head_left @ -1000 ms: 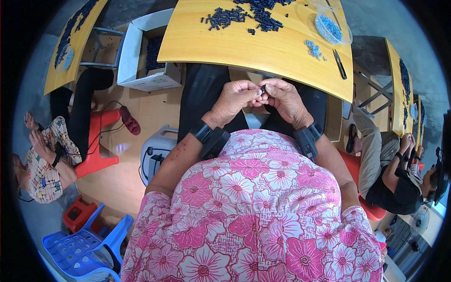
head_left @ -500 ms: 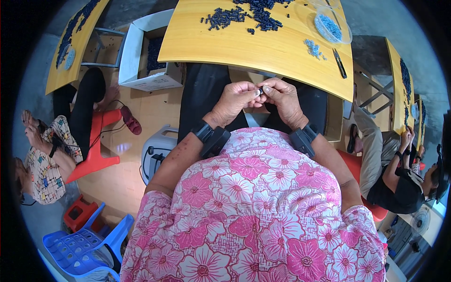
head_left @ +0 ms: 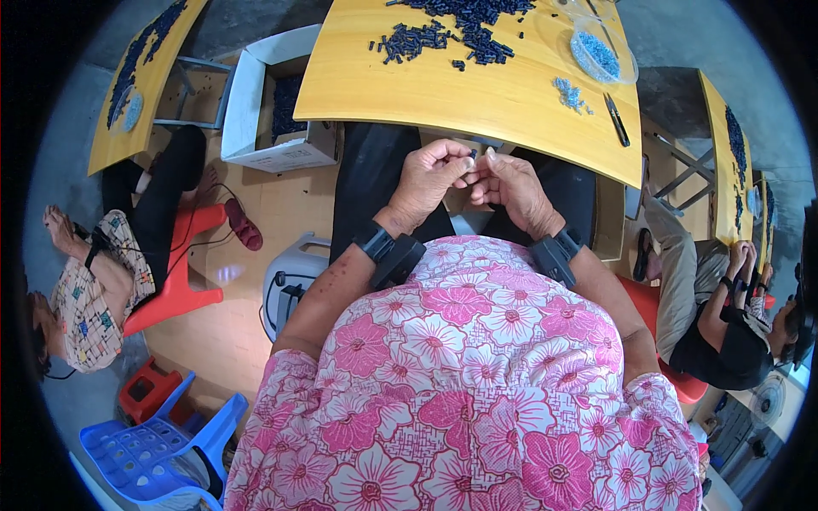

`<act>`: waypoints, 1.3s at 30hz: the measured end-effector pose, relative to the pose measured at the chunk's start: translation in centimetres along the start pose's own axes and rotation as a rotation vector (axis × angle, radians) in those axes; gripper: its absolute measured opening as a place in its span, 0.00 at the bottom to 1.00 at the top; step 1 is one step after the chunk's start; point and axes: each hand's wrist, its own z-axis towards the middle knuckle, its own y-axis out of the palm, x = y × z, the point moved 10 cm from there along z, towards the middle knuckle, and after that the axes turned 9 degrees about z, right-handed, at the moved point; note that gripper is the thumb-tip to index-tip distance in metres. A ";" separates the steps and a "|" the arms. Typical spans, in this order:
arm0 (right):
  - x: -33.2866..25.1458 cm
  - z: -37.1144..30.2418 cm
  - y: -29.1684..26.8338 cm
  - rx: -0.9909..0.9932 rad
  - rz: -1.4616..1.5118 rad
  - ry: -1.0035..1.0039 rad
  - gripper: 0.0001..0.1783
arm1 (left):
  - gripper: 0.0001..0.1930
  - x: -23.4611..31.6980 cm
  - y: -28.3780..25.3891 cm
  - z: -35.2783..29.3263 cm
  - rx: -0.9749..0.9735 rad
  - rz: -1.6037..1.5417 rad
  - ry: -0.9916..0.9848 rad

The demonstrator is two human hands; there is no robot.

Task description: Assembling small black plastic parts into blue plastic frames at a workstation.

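Note:
Both hands are over my lap, just in front of the table edge. Between thumb and fingers, my left hand (head_left: 423, 180) pinches a small black cylindrical piece (head_left: 473, 154), whose end shows above the thumb. Close beside it is my right hand (head_left: 516, 189), thumb and forefinger pressed together; whatever they hold is too small to make out. A narrow gap separates the two sets of fingertips. Many similar black pieces (head_left: 484, 44) lie heaped on the yellow table (head_left: 426, 95). To their right, a clear plastic bowl (head_left: 630, 70) holds small pale-blue pieces (head_left: 595, 56).
Loose pale-blue pieces (head_left: 569, 92) and a slim black pointed tool (head_left: 617, 119) lie near the table's right edge. A white carton (head_left: 285, 155) with dark pieces stands left of the table. Blue (head_left: 141, 451) and red stools (head_left: 175, 298) stand left. People sit at tables on both sides.
My fingertips have drawn slightly apart, the right hand coming off the black piece, which stays in the left. The whole view has shifted a little.

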 end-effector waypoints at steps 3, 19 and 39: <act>-0.1 0.0 0.9 -0.014 0.001 0.042 0.23 | 0.06 0.0 -0.2 0.1 -0.011 -0.003 0.050; -0.4 0.0 1.2 -0.046 0.027 0.052 0.18 | 0.05 1.7 -0.3 -0.1 0.031 0.291 0.247; -3.6 -2.4 4.2 -0.056 -0.683 -0.363 0.10 | 0.25 1.0 2.3 -1.6 -0.229 0.091 0.017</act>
